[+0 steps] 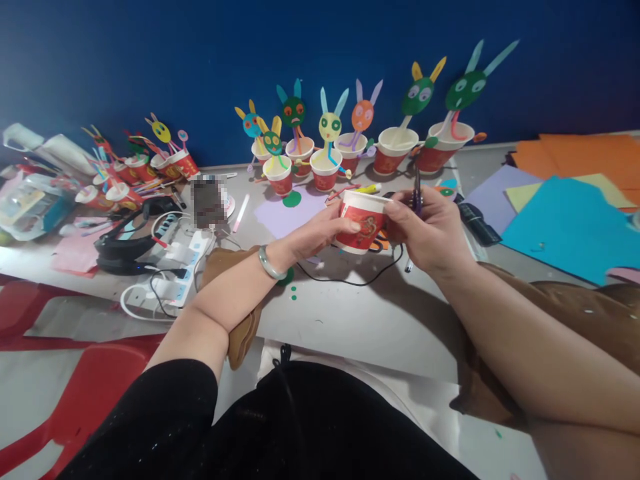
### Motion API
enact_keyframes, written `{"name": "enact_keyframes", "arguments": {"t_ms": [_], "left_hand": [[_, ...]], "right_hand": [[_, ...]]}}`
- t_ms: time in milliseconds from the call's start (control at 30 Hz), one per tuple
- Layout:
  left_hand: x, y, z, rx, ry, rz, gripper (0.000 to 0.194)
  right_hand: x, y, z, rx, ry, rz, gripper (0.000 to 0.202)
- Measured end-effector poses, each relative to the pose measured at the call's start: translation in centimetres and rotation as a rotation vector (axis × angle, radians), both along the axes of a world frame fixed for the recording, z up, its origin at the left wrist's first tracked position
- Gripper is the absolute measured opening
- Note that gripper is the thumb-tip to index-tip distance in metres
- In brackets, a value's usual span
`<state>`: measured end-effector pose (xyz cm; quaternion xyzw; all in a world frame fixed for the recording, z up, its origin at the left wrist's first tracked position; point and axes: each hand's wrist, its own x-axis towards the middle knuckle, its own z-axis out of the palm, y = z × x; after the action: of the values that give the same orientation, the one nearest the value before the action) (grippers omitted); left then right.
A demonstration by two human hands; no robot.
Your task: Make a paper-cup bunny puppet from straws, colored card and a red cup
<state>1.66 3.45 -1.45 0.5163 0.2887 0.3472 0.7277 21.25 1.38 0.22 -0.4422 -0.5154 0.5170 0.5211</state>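
Note:
A red and white paper cup (364,223) with a gold print is held above the table, slightly tilted. My left hand (323,233) is closed round its left side, thumb across the front. My right hand (430,223) grips the cup's right edge near the rim, thumb in front, other fingers partly hidden behind. A dark slender tool (417,193) sticks up at the right hand's fingers; its kind is unclear. Behind the cup stand several paper cups (326,170) bearing paper rabbit-eared figures, among them a yellow-faced figure (330,127) and an orange-faced figure (363,115).
Coloured paper sheets (575,227) lie at the right, beside a black object (479,223). A power strip (193,267) with cables and a black headset-like strap (117,257) lie at the left. A red chair (100,393) stands at the lower left. A blue partition (200,60) rises behind.

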Motion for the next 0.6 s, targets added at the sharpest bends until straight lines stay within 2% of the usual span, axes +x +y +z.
{"name": "enact_keyframes", "arguments": {"t_ms": [167,333,433,600], "left_hand": [[-0.14,0.36,-0.49,0.161,0.070,0.012,0.077],[-0.03,0.22,-0.43,0.195,0.068,0.047,0.081],[0.13,-0.03,-0.18,0.213,0.083,0.091,0.076],[0.12,0.06,-0.32,0.212,0.066,0.188,0.080]], "right_hand": [[0.09,-0.25,0.25,0.126,-0.132,-0.018,0.037],[0.37,0.01,-0.16,0.178,-0.139,-0.034,0.031],[0.47,0.13,-0.48,0.183,-0.156,-0.050,0.029],[-0.07,-0.60,0.14,0.242,-0.190,-0.090,0.028]]}}
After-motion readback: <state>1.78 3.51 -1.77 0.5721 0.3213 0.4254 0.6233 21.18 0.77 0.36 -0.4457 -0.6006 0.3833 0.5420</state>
